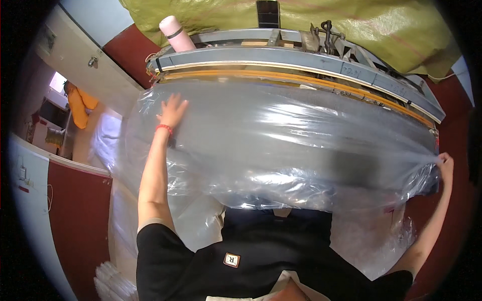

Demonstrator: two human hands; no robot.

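left hand (pixel 172 111) on open plastic sheet (pixel 226 135) — right hand (pixel 445 166) grips its right edge

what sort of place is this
Probably a small indoor workshop, judging by the long grey metal frame, the wide clear plastic sheet spread out on its near side, and the yellow-green woven plastic tarp behind it.
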